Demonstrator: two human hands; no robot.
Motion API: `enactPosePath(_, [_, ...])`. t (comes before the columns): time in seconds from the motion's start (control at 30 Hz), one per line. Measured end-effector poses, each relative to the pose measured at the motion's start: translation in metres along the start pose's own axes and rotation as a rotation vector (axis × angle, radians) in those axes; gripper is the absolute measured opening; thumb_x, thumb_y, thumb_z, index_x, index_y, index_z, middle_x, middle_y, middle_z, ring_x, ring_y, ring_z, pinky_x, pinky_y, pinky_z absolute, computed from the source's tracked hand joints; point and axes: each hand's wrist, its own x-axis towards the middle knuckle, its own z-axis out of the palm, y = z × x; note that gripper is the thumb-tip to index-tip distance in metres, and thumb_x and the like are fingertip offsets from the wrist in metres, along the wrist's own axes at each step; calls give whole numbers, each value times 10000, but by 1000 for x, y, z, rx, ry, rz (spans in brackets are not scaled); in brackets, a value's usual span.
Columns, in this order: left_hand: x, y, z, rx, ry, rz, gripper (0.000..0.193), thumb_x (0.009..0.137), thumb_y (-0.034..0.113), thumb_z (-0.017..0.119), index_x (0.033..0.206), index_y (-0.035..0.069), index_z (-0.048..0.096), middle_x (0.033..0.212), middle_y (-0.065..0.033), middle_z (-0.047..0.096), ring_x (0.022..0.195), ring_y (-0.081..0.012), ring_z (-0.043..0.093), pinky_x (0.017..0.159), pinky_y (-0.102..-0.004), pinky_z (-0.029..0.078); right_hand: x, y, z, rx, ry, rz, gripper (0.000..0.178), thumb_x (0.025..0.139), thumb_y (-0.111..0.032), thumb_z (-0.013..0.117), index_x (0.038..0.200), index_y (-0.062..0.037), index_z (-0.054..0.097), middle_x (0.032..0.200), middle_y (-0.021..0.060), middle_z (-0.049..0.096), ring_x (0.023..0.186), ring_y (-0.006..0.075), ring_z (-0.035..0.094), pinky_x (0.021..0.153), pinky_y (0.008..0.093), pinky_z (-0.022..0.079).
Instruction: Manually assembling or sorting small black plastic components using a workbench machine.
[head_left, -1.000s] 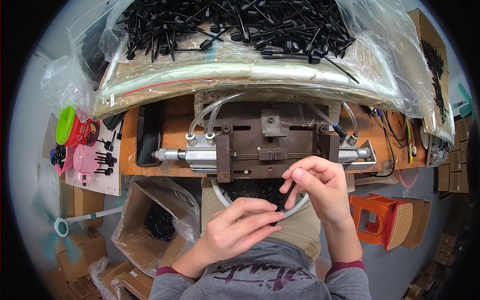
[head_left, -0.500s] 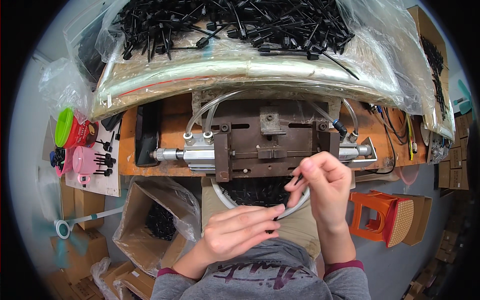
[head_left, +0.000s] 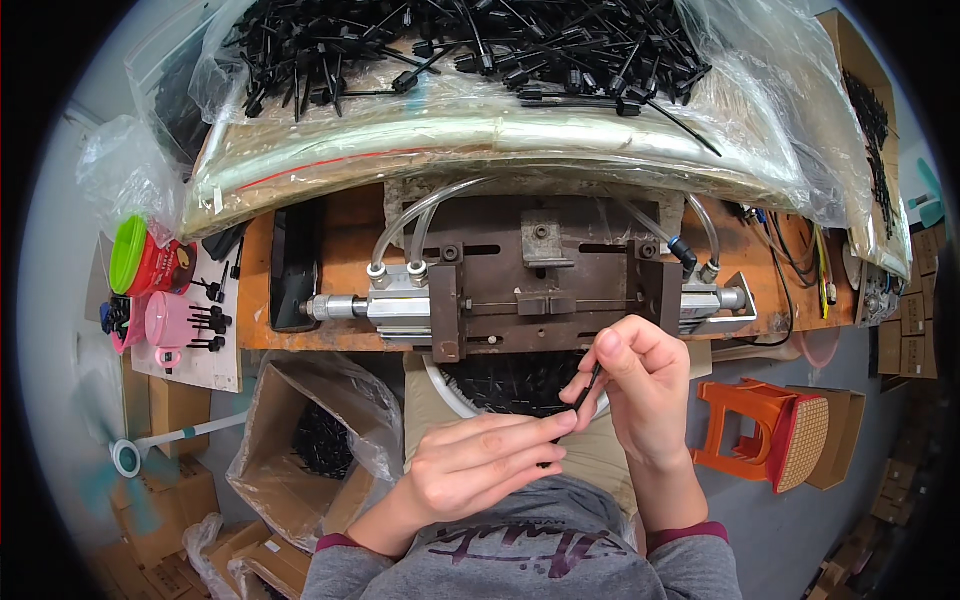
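My right hand (head_left: 645, 385) pinches a thin black rod (head_left: 590, 384) between thumb and fingers, slanting down toward the left fingertips. My left hand (head_left: 485, 458) is closed, palm turned inward, with its fingers lying together. A small black part (head_left: 546, 464) peeks out beneath those fingers; the rest of it is hidden. The rod's lower end reaches the left fingertips, and whether it joins that part cannot be seen. Under both hands, on my lap, rests a white-rimmed basin (head_left: 447, 392) of small black pieces. Just beyond it stands a brown metal fixture (head_left: 500, 245) with a small central block (head_left: 546, 302).
Silver air cylinders (head_left: 398, 305) with clear hoses flank the fixture on the wooden bench (head_left: 255, 290). Above lies a plastic-lined heap of black stemmed parts (head_left: 480, 55). A lined carton (head_left: 270, 430) stands at lower left, an orange stool (head_left: 760, 435) at right, pink cups (head_left: 170, 320) far left.
My right hand has come down and slightly left, bringing the rod to the left fingertips. More of the rod now shows. The left hand has barely moved.
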Motion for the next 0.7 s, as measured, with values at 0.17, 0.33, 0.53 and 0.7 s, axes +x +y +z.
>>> enactPosePath(0.17, [0,2,-2,20,-4,5,285,608,56,847,855,-19,727,1052,-158,704,811,-237,710,673,-298,599,-1,0,3,22,-5,-1,223,969,-144,598,845,42,597,724,188,676,519,181,654,469,245,510])
enactPosePath(0.33, [1,4,-2,23,-11,-4,281,612,64,846,851,-20,726,1047,-158,705,811,-237,710,676,-296,599,-4,1,3,19,-10,-32,196,964,-123,603,859,43,600,733,184,679,542,178,661,487,244,517])
enactPosePath(0.53, [1,6,-2,29,-10,-25,278,614,69,845,850,-20,730,1053,-150,704,823,-240,708,681,-302,598,-7,1,5,-9,-30,-58,162,956,-100,609,879,43,611,744,172,685,555,171,664,495,240,517])
enactPosePath(0.7, [1,5,-1,18,-1,-42,273,622,69,844,853,-21,729,1053,-147,704,823,-240,706,678,-305,594,-7,4,4,-5,-56,-63,135,951,-78,611,884,39,618,747,163,688,558,162,666,488,234,513])
